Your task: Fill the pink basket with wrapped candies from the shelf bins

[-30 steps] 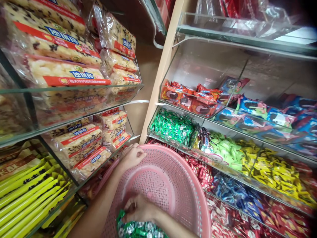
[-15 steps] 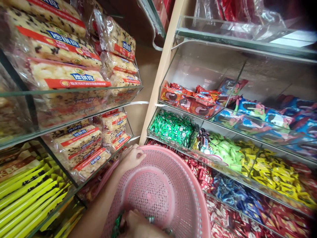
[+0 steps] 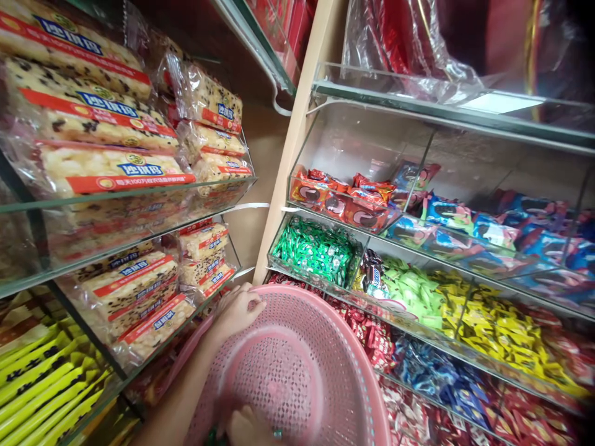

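A round pink plastic basket [image 3: 346, 371] with small holes fills the lower middle, tilted so that I look into it. My left hand [image 3: 239, 310] has its fingers curled over the far left part of the rim. Low in the basket, my right hand [image 3: 251, 427] is closed, blurred and cut off by the bottom edge of the view. Green-wrapped candies [image 3: 211, 437] show at its fingers, and a bit of green lies beside it. How many pieces it grips is hidden.
Clear candy bins climb the right side, holding green candies [image 3: 316, 251], light green ones [image 3: 413, 291] and yellow ones [image 3: 504, 325]. Left shelves carry packaged puffed cakes [image 3: 111, 114] and yellow packets [image 3: 46, 384]. A wooden post [image 3: 279, 186] stands between both shelf units.
The view has shifted slightly, so shelves and basket appear lower and further left. My right hand sits lower in view, with less green showing. My left hand stays on the rim.
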`<state>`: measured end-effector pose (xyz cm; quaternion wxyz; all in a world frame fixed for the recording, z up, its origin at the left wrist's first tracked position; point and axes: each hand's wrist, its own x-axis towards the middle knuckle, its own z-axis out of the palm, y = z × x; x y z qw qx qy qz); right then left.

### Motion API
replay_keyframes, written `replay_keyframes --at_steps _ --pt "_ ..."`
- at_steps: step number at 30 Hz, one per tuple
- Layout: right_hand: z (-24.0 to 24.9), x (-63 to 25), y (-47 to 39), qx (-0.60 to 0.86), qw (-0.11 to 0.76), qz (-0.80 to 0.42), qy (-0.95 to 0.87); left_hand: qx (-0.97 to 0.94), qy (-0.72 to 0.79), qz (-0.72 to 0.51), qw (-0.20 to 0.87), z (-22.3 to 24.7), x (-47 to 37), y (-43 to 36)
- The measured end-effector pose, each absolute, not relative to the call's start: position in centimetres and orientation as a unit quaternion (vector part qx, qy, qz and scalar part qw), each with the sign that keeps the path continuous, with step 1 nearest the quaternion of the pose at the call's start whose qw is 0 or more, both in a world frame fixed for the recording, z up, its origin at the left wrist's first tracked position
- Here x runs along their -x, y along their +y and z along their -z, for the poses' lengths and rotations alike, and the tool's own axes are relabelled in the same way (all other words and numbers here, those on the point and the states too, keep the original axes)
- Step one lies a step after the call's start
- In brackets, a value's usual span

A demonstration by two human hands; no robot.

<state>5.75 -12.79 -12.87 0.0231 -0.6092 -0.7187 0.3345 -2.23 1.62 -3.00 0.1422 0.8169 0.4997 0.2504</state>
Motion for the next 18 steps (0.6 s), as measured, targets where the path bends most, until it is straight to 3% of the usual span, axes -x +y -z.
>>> replay_keyframes --at_steps 5,12,18 --pt "4.7 -8.8 -10.2 0.585 0.131 -0.290 -0.746 -0.815 0.504 -0.249 0.142 3.0 2.3 1.8" --pt "-5.8 -14.1 -3.6 0.603 0.345 -0.095 -0.713 -0.817 0.503 -0.243 0.145 3.0 2.4 1.7" --pt "-8.3 -16.9 2.6 0.701 0.273 0.041 -0.658 -0.808 0.509 -0.252 0.154 3.4 2.5 1.8"
